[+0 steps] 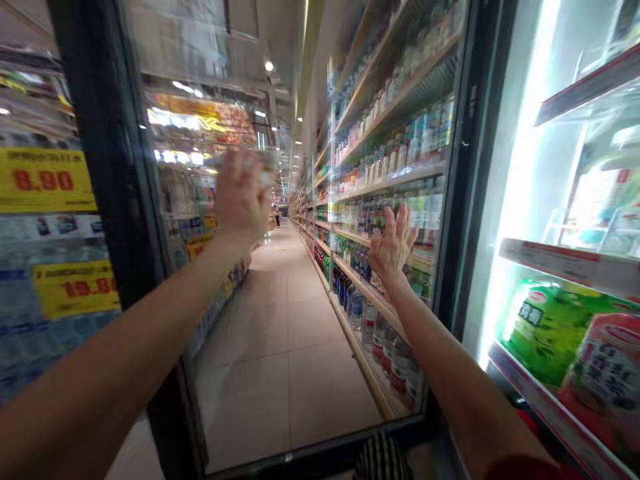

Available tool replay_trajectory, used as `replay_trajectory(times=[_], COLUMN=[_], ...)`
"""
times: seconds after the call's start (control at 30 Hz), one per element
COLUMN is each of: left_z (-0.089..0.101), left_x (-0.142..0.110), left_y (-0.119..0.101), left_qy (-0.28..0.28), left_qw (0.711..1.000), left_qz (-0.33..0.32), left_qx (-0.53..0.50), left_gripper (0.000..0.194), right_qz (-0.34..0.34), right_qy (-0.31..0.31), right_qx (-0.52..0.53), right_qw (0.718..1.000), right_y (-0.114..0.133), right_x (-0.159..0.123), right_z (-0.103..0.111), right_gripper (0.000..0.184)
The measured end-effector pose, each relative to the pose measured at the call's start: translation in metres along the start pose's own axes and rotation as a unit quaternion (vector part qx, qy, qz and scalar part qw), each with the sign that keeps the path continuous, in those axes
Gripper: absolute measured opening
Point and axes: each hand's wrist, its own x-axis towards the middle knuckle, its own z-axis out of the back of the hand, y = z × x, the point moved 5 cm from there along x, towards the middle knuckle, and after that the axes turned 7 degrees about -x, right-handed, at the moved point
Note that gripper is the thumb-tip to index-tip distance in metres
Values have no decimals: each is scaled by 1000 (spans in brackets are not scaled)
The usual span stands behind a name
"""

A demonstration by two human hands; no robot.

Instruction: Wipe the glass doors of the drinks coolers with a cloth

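At the far left, two yellow price signs (47, 180) with red figures hang in front of shelves of clear bottles (20, 293). Next comes the black frame of a glass door (113, 167), which stands tilted in view and fills the middle.

The left hand (243, 197) is raised at the upper left part of the pane, fingers upward. It is blurred, so whether it grips anything cannot be told. A pale tiled floor (287, 320) runs down an aisle in the glass, between goods on both sides. Low in the middle, a striped cloth (383, 460) shows at the door's bottom edge.

Farther right, the right hand (393, 247) is open and holds nothing, its fingers spread before the pane; contact with the glass cannot be made out. Rows of drink bottles (395, 353) stand on shelves behind it.

At the far right is a lit fridge (515, 167), where a green package (545, 327) sits beside a pink package (605, 373) on a lower shelf.
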Motion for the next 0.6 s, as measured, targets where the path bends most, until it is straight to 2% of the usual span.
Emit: replay_trajectory(times=[0.07,0.13,0.17,0.2,0.27,0.3,0.33,0.4,0.47,0.5,0.57,0.6], left_z=[13,14,9,0,-16,-23,-24,-15,2,9,12,10], left_x=[4,-5,-15,-30,-59,-71,-75,-65,-49,-47,-57,-69], left_y=[24,20,5,-16,-50,-61,-62,-44,-14,-3,-2,-9], left_qy=[-72,-87,-68,-27,39,86,98,61,-26,-53,-45,-11], left_qw=[996,996,997,990,970,948,942,957,983,987,985,977], left_qz=[46,17,-42,-132,-237,-301,-320,-282,-181,-151,-164,-212], left_qx=[2,-6,-18,-37,-44,-47,-41,-26,-11,-7,-10,-17], left_gripper=[48,45,41,40,37,38,38,40,45,46,45,44], right_qz=[5,12,17,22,29,30,30,30,27,25,25,26], right_qy=[-2,-5,-8,-12,-19,-22,-24,-25,-27,-29,-32,-32], right_qx=[5,9,10,12,15,17,19,21,21,20,19,19], right_qw=[1000,1000,1000,1000,999,999,999,999,999,999,999,999], right_y=[3,6,7,7,7,7,7,7,7,7,7,7], right_x=[-2,-5,-6,-7,-8,-8,-8,-8,-8,-8,-9,-9], right_z=[-1,-1,-1,0,2,2,2,2,1,1,1,0], right_gripper=[52,53,53,53,52,51,51,51,52,52,52,52])
